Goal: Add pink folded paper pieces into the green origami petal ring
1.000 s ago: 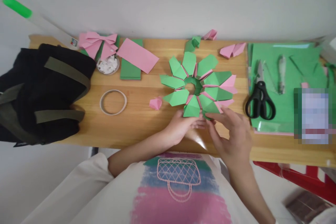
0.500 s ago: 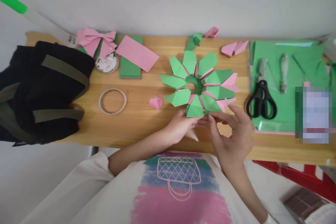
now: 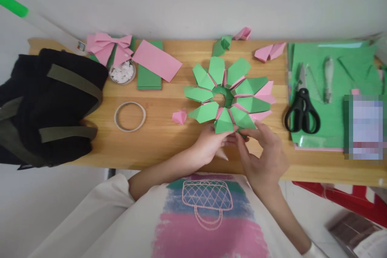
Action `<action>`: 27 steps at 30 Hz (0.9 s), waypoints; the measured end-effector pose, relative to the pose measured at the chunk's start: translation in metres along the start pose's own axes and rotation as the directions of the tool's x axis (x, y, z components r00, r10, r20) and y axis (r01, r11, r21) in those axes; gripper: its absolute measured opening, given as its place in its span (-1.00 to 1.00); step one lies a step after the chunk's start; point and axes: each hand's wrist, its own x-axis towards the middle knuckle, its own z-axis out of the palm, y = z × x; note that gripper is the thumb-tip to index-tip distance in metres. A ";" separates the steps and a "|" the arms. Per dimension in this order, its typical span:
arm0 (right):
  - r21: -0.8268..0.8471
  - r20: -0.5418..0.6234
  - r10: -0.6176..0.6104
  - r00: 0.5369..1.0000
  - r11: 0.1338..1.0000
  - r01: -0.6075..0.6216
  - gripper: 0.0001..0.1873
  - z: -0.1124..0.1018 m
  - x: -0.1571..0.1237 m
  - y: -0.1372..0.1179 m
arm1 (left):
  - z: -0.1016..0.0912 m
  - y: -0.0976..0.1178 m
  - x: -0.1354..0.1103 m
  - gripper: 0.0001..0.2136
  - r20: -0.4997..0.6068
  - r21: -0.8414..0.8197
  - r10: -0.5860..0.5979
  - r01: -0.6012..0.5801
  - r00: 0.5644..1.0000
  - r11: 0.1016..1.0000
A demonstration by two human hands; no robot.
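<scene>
A green and pink folded-paper wreath [image 3: 229, 94] lies flat on the wooden table [image 3: 157, 137], its petals fanning round a small hole. My left hand [image 3: 210, 143] pinches the near green petal from below. My right hand [image 3: 264, 151] has its fingers closed on the neighbouring green and pink petal at the wreath's near right edge. Both hands meet at the wreath's near rim. A small loose pink folded piece [image 3: 179, 116] lies just left of the wreath.
Black scissors [image 3: 301, 113] rest on green paper sheets [image 3: 332, 88] at the right. A tape ring [image 3: 130, 116], a dish of white bits [image 3: 122, 72], pink and green strips [image 3: 155, 64] and a pink bow [image 3: 105, 46] lie left. A black bag [image 3: 45, 105] fills the left end.
My right hand's fingers, lifted half a second ago, have closed down again onto the wreath's near right petal. The left hand has kept its place.
</scene>
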 end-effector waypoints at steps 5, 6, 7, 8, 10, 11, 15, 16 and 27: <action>0.028 -0.001 0.027 1.000 0.999 -0.027 -0.35 -0.002 -0.001 0.001 | -0.001 -0.001 0.001 -0.62 0.007 -0.015 -0.036 0.036 0.999 0.999; 0.037 0.001 0.037 0.999 0.999 -0.038 -0.35 -0.003 0.000 0.000 | -0.002 -0.001 0.002 -0.61 0.009 -0.016 -0.034 0.035 0.999 0.999; 0.045 0.003 0.049 0.999 0.998 -0.049 -0.36 -0.003 0.001 0.000 | -0.002 -0.001 0.002 -0.61 0.010 -0.017 -0.035 0.035 0.999 0.999; 0.048 -0.001 0.055 0.998 0.997 -0.055 -0.37 -0.004 0.002 -0.001 | -0.002 -0.002 0.002 -0.60 0.009 -0.017 -0.040 0.040 0.999 0.999; 0.039 -0.004 0.069 0.998 0.997 -0.069 -0.39 -0.004 0.004 -0.002 | -0.003 -0.002 0.002 -0.59 0.005 -0.013 -0.049 0.050 0.999 0.999; 0.030 -0.002 0.079 0.997 0.996 -0.079 -0.41 -0.005 0.005 -0.003 | -0.003 -0.002 0.002 -0.59 0.006 -0.013 -0.052 0.052 0.999 0.999; -0.013 0.014 0.113 0.993 0.994 -0.113 -0.51 -0.006 0.009 -0.005 | -0.001 -0.002 0.001 -0.63 0.032 -0.028 -0.046 0.047 0.998 0.999; -0.017 0.013 0.116 0.993 0.993 -0.116 -0.51 -0.007 0.010 -0.006 | -0.001 -0.001 0.001 -0.64 0.032 -0.027 -0.037 0.037 0.999 0.999; 0.042 0.092 0.143 0.985 0.988 -0.148 -0.45 -0.011 0.009 -0.006 | 0.001 -0.001 -0.003 -0.68 -0.091 0.050 0.045 -0.041 0.995 0.998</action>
